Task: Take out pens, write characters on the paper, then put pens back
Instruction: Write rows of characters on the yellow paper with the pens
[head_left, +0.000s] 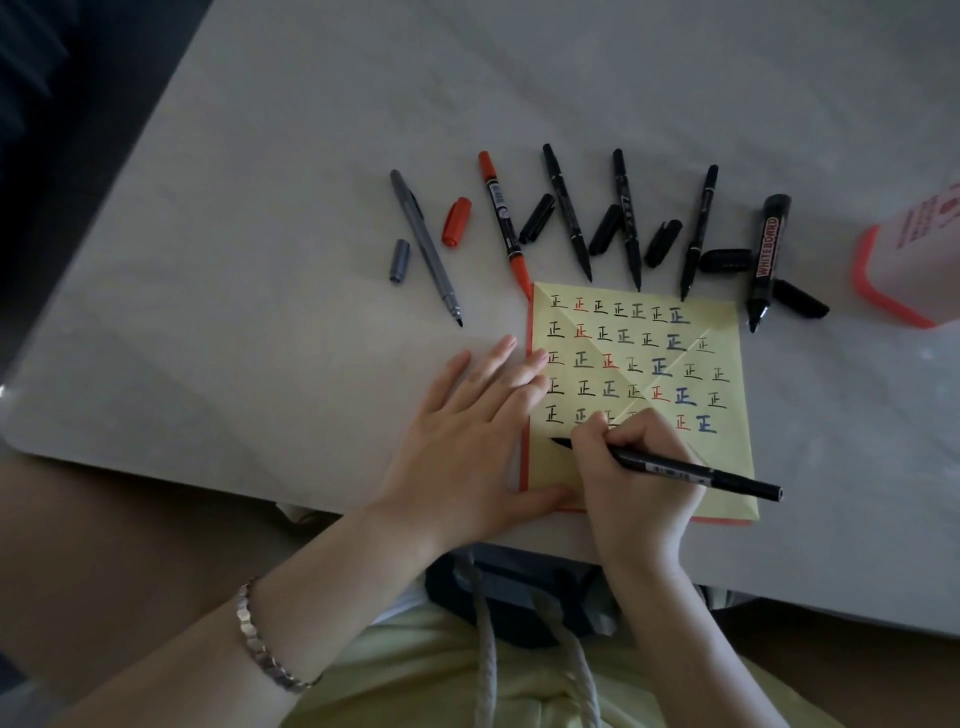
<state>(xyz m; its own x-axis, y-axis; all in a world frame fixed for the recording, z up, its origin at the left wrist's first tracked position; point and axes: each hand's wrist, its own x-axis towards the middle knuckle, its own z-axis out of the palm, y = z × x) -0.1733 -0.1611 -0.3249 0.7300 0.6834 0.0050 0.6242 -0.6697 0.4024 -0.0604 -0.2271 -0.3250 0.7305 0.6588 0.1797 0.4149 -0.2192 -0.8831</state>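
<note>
I judge the light, stiff black pen (675, 470) best held low on its barrel, as the right hand (628, 467) pinches it, nib seemingly on the thin yellow paper (724, 447), which the flat, straight-fingered left hand (467, 431) pins to the table (311, 260).

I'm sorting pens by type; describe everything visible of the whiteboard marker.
The whiteboard marker is the thickest pen: a black barrel, seemingly plastic, with red-and-white WHITEBOARD lettering. It lies uncapped on the white table, tip toward the person, just right of the yellow paper. A black cap lies beside it, another cap opposite.
</note>
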